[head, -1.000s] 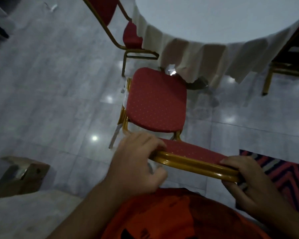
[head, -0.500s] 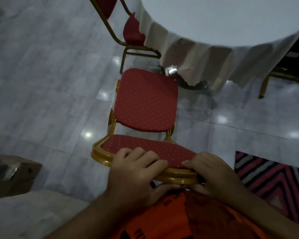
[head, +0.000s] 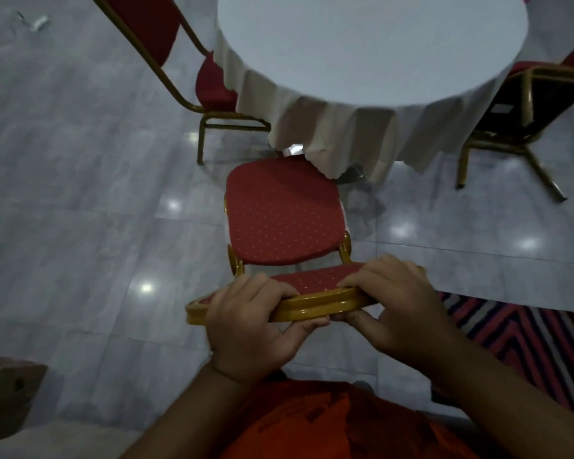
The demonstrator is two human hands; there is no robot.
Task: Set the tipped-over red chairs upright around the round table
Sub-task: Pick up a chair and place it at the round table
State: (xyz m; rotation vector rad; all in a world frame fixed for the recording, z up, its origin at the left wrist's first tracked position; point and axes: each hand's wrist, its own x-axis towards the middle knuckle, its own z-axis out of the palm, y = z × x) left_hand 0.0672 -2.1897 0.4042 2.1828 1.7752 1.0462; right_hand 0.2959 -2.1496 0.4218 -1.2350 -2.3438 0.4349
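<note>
A red chair (head: 284, 213) with a gold frame stands upright in front of me, its seat facing the round table (head: 371, 48) with a white cloth. My left hand (head: 252, 323) grips the gold top rail of its backrest on the left. My right hand (head: 395, 299) grips the same rail on the right. A second red chair (head: 212, 84) stands upright at the table's left. At the right, a third chair (head: 527, 107) shows its dark underside and gold legs and looks tilted; its seat is mostly hidden.
A striped red and dark rug (head: 524, 332) lies on the tiled floor at the right. A brown cardboard box (head: 4, 392) sits at the lower left. A small scrap (head: 37, 23) lies on the floor at the far left.
The chair I hold has swung round and moved closer to the table, its seat front now under the cloth's edge. Both hands stayed on the top rail, shifting along it.
</note>
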